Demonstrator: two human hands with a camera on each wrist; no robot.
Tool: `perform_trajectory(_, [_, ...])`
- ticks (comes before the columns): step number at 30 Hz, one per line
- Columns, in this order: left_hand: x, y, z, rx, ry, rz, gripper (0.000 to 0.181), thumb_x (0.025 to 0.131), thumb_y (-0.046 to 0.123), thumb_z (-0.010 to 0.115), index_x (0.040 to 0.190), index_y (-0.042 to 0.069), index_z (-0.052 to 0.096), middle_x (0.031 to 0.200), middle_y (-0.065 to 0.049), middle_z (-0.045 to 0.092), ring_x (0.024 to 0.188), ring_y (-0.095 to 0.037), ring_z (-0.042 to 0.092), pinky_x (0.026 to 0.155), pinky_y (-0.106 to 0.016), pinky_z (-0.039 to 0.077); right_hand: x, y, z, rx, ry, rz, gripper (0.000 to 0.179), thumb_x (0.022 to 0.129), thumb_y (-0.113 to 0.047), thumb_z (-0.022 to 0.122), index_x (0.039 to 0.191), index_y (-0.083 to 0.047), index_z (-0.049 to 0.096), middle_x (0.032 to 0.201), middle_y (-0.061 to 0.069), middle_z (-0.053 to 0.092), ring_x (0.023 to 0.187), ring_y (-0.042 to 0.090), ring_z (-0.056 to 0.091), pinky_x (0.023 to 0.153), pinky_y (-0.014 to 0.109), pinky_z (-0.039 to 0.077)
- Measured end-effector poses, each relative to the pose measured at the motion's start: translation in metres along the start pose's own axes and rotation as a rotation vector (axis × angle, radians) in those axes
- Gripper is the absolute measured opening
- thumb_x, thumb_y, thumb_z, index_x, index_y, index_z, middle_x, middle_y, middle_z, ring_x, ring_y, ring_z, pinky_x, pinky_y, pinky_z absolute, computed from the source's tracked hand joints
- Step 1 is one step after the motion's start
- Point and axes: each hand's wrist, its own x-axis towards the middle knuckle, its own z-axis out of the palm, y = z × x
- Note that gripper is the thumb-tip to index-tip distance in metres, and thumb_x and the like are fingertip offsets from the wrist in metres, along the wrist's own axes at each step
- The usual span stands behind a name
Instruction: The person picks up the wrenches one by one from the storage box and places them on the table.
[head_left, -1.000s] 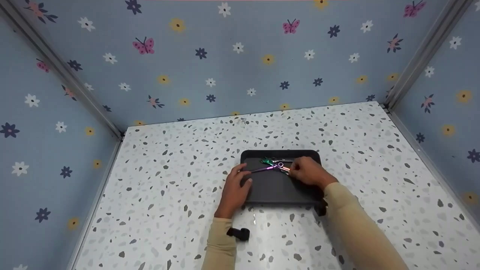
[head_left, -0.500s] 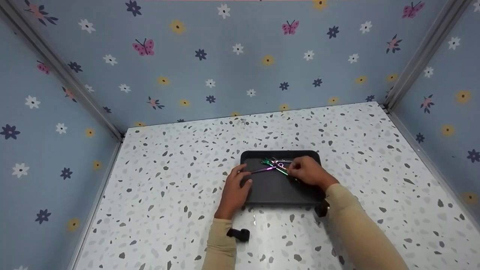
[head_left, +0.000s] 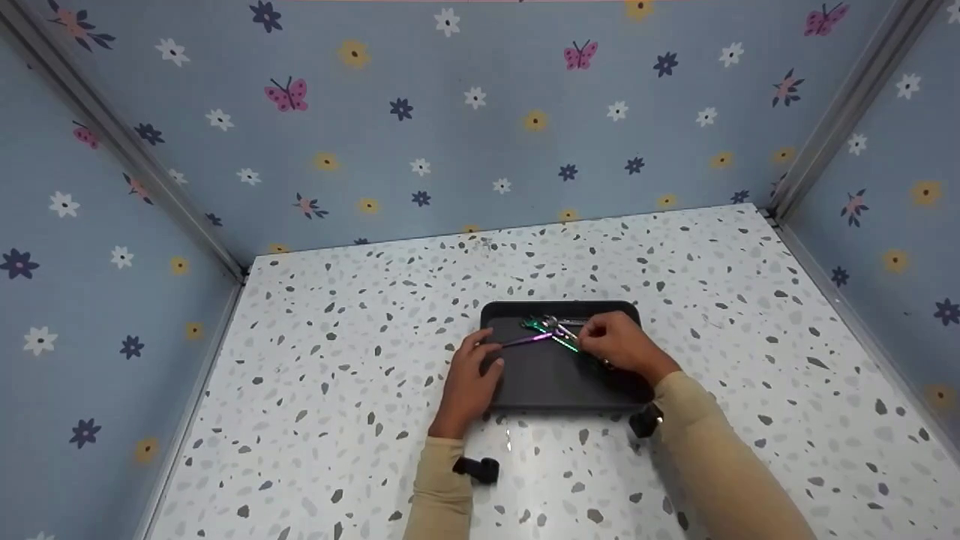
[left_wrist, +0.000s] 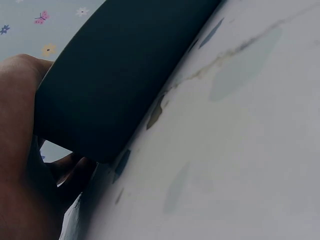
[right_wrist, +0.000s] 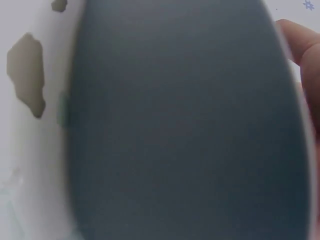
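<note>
A dark grey tray (head_left: 555, 382) holds several slim, shiny metal tools that look like small spanners, crossing one another near its back. My right hand (head_left: 619, 343) pinches the near end of a silver spanner (head_left: 566, 331) with thumb and fingertips. Beneath it lie a green spanner (head_left: 568, 345) and a purple spanner (head_left: 532, 338). My left hand (head_left: 469, 382) holds the tray's left side, thumb and fingertips over the rim. The left wrist view shows that hand (left_wrist: 17, 120) against the tray's outer wall (left_wrist: 110, 75). In the right wrist view the tray wall (right_wrist: 190, 125) hides most of the right hand.
The tray rests on a white speckled table (head_left: 360, 337). Blue flowered panels (head_left: 450, 135) stand behind and at both sides. A small black wrist camera (head_left: 480, 469) sits by the left sleeve, another black camera (head_left: 645, 420) by the right.
My right hand has shifted slightly, and the silver spanner now lies across the others, covering the purple one's ring. More of the green spanner shows. The left hand and tray stay put.
</note>
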Motion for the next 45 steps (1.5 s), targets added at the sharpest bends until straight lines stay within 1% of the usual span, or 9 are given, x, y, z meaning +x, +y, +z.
perform_trajectory(6, [0.000, 0.001, 0.000, 0.000, 0.001, -0.015, 0.028, 0.099, 0.019, 0.062, 0.122, 0.005, 0.069, 0.151, -0.002, 0.046, 0.142, -0.024, 0.037, 0.116, -0.044, 0.030, -0.002, -0.001, 0.000, 0.019, 0.015, 0.000, 0.006, 0.087, -0.013, 0.071, 0.085, -0.008, 0.072, 0.084, 0.001, 0.067, 0.079, 0.019, 0.059, 0.070, 0.031, 0.049])
perform_trajectory(9, [0.001, 0.003, 0.000, 0.003, 0.005, -0.025, 0.028, 0.099, 0.019, 0.062, 0.122, 0.006, 0.069, 0.151, 0.000, 0.046, 0.142, -0.023, 0.037, 0.116, -0.043, 0.029, -0.003, -0.002, 0.000, 0.039, 0.031, 0.004, 0.005, 0.087, -0.013, 0.071, 0.085, -0.009, 0.072, 0.086, 0.001, 0.067, 0.080, 0.020, 0.059, 0.072, 0.032, 0.049])
perform_trajectory(17, [0.001, 0.006, 0.000, 0.005, 0.009, -0.036, 0.027, 0.098, 0.019, 0.063, 0.122, 0.007, 0.069, 0.151, 0.001, 0.046, 0.142, -0.022, 0.037, 0.116, -0.042, 0.029, -0.007, -0.001, -0.002, 0.127, 0.056, 0.006, 0.004, 0.090, -0.009, 0.069, 0.091, -0.005, 0.069, 0.089, 0.007, 0.069, 0.080, 0.020, 0.060, 0.071, 0.029, 0.051])
perform_trajectory(21, [0.001, 0.006, 0.000, 0.006, 0.007, -0.034, 0.027, 0.098, 0.019, 0.062, 0.122, 0.007, 0.069, 0.151, 0.002, 0.046, 0.143, -0.022, 0.036, 0.116, -0.042, 0.029, -0.007, 0.002, -0.002, 0.168, 0.079, 0.036, 0.014, 0.088, -0.010, 0.073, 0.100, -0.004, 0.072, 0.094, 0.009, 0.072, 0.082, 0.019, 0.063, 0.071, 0.027, 0.052])
perform_trajectory(26, [0.001, 0.006, 0.000, -0.008, 0.000, -0.044, 0.028, 0.099, 0.019, 0.062, 0.123, 0.007, 0.069, 0.151, 0.003, 0.045, 0.143, -0.021, 0.035, 0.117, -0.042, 0.028, -0.008, 0.003, -0.004, 0.186, 0.111, 0.043, 0.023, 0.090, -0.013, 0.074, 0.111, -0.004, 0.074, 0.100, 0.009, 0.073, 0.085, 0.019, 0.064, 0.071, 0.026, 0.052])
perform_trajectory(31, [0.001, 0.006, 0.000, -0.019, -0.003, -0.044, 0.028, 0.099, 0.018, 0.062, 0.124, 0.007, 0.069, 0.151, 0.002, 0.045, 0.143, -0.021, 0.035, 0.117, -0.042, 0.028, -0.012, 0.001, -0.007, 0.223, 0.115, 0.053, 0.025, 0.091, -0.010, 0.072, 0.115, -0.002, 0.074, 0.101, 0.011, 0.073, 0.080, 0.018, 0.063, 0.066, 0.027, 0.052])
perform_trajectory(35, [0.002, 0.006, -0.001, -0.015, 0.003, -0.042, 0.028, 0.099, 0.019, 0.062, 0.124, 0.008, 0.068, 0.151, 0.001, 0.045, 0.143, -0.021, 0.035, 0.116, -0.042, 0.029, -0.014, -0.001, -0.010, 0.240, 0.121, 0.067, 0.027, 0.091, -0.009, 0.071, 0.117, -0.002, 0.073, 0.106, 0.015, 0.071, 0.080, 0.016, 0.062, 0.067, 0.025, 0.051])
perform_trajectory(40, [0.002, 0.006, -0.001, -0.018, 0.003, -0.029, 0.028, 0.099, 0.018, 0.062, 0.123, 0.007, 0.068, 0.151, -0.001, 0.045, 0.142, -0.024, 0.036, 0.116, -0.044, 0.029, -0.018, -0.005, -0.013, 0.361, 0.127, 0.111, 0.032, 0.090, -0.010, 0.071, 0.121, 0.000, 0.070, 0.113, 0.024, 0.068, 0.088, 0.023, 0.063, 0.072, 0.027, 0.053])
perform_trajectory(45, [0.001, 0.005, -0.001, -0.014, 0.001, -0.041, 0.028, 0.098, 0.018, 0.063, 0.123, 0.008, 0.069, 0.151, 0.001, 0.046, 0.142, -0.023, 0.037, 0.116, -0.043, 0.029, -0.021, -0.010, -0.015, 0.425, 0.139, 0.121, 0.032, 0.090, -0.011, 0.072, 0.120, -0.002, 0.070, 0.109, 0.022, 0.069, 0.093, 0.030, 0.066, 0.078, 0.032, 0.056])
